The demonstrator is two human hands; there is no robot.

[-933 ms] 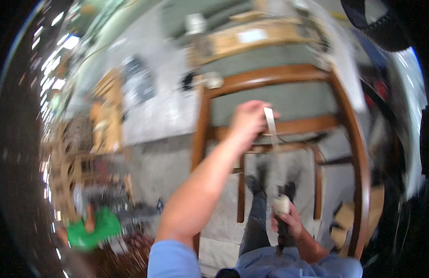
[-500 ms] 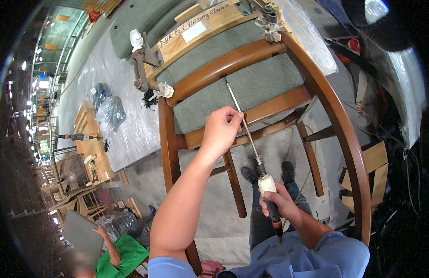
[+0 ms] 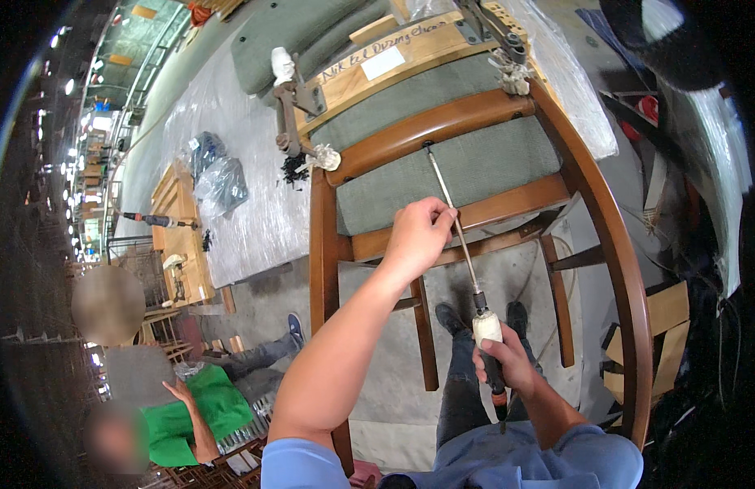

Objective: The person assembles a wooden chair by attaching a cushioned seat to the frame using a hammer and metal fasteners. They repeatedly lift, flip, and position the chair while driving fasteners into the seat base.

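Observation:
My right hand (image 3: 512, 359) is wrapped around the body of a power screwdriver (image 3: 486, 328) with white wrapping near its front. From it a long thin bit (image 3: 464, 251) runs away from me to a dark hole or screw head under the wooden top rail (image 3: 442, 122) of the chair. Thumb and fingers of my left hand (image 3: 424, 232) pinch the bit midway. Behind the bit is the chair's grey-green upholstered back panel (image 3: 491, 171), between the top rail and a lower rail (image 3: 524, 204). Whether the tip sits in a screw cannot be made out.
Cloth-wrapped metal clamps (image 3: 289, 122) hold the chair against a wooden board (image 3: 385, 61). Plastic-covered table (image 3: 247, 220) at left carries plastic bags (image 3: 221, 183) and small black pieces (image 3: 294, 169). Another driver (image 3: 159, 220) lies further left. A co-worker in green (image 3: 198, 416) holds a grey panel (image 3: 138, 375).
The view has shifted, so the chair and my hands appear further right. Both hands keep their grip on the screwdriver and bit. The co-worker at lower left has moved, and another person shows behind.

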